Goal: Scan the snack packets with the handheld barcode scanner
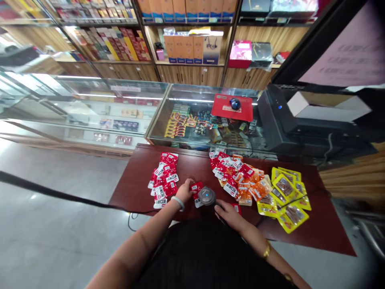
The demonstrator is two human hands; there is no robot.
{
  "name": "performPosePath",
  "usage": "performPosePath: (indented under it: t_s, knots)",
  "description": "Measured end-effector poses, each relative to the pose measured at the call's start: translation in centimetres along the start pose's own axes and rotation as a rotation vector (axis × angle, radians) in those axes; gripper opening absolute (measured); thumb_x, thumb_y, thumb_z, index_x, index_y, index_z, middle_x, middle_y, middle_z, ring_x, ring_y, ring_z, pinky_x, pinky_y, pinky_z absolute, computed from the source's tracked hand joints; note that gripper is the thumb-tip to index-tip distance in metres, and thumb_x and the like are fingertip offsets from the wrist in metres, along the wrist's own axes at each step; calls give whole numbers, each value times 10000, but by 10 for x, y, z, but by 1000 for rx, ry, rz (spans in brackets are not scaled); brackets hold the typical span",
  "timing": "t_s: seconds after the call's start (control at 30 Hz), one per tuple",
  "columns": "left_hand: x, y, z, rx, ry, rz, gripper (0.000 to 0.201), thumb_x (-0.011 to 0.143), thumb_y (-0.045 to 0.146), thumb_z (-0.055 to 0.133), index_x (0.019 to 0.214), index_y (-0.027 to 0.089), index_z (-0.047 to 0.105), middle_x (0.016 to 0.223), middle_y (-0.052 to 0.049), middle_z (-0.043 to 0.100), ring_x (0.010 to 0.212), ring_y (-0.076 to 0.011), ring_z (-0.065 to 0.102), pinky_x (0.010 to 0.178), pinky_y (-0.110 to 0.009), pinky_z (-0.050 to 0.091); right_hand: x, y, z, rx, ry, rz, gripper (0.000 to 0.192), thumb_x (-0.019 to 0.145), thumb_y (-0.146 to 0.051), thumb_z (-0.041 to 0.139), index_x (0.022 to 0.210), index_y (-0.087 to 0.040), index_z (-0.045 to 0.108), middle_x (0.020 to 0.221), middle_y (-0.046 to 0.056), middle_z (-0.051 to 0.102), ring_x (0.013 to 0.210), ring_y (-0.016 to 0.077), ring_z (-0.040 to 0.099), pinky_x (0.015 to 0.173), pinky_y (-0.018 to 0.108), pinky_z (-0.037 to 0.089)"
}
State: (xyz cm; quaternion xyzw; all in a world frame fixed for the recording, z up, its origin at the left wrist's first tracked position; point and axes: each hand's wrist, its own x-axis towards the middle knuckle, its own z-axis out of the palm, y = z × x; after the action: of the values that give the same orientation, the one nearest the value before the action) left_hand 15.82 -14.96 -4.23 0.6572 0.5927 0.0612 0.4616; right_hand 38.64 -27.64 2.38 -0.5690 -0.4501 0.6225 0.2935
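My right hand [227, 212] is wrapped round the handle of a grey handheld barcode scanner [207, 196], which shows a small blue light. Under the scanner's head lies a red and white snack packet [196, 187], partly covered by it. The fingers of my left hand [184, 193], a pale bracelet at the wrist, close on that packet's left edge. To the left is a loose pile of similar red packets [165, 172]. More red packets [224, 166] overlap orange packets [255, 186] to the right. Part of another red packet [237, 208] shows beside my right hand.
Yellow packets [290, 196] lie at the right of the brown table [129, 188]. Behind stands a glass display counter [192, 132] with a red mat [219, 108] and computer mouse [235, 104]. A black machine [279, 128] and monitor are at right; a black cable [75, 196] crosses the left.
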Motion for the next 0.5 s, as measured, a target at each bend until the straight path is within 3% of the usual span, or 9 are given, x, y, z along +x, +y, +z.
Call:
performPosePath:
  t_s: [0.2,0.3,0.4,0.5]
  knots:
    - [-9,-18,-13,-30,64,66,410,764,168,666,1149,176,528,988,-66,696,852,-198,677,778,-300,505,26,-23,13,-168,-132,-134,622,898,-654,498,1196,-139,679,998,125,736,949,293,668,848,390,511]
    - [-17,-27,-20,-65,106,101,384,762,183,664,1126,177,540,1003,-73,695,860,-202,673,782,-302,502,35,-31,22,-210,-211,-151,626,915,-640,476,1206,-120,669,1043,134,739,952,297,675,865,398,509]
    - [-26,-39,-40,5,119,45,445,740,129,667,1154,203,523,1077,-69,693,973,-205,665,864,-300,478,42,-31,30,-263,-251,-156,605,915,-632,481,1186,-127,674,1050,135,743,939,300,684,869,406,508]
    - [-34,-58,-73,134,117,-68,442,764,165,671,1174,228,519,1025,-49,703,974,-215,666,847,-295,466,45,-26,35,-295,-238,-152,585,916,-615,492,1203,-135,665,1093,144,738,980,313,682,898,421,499]
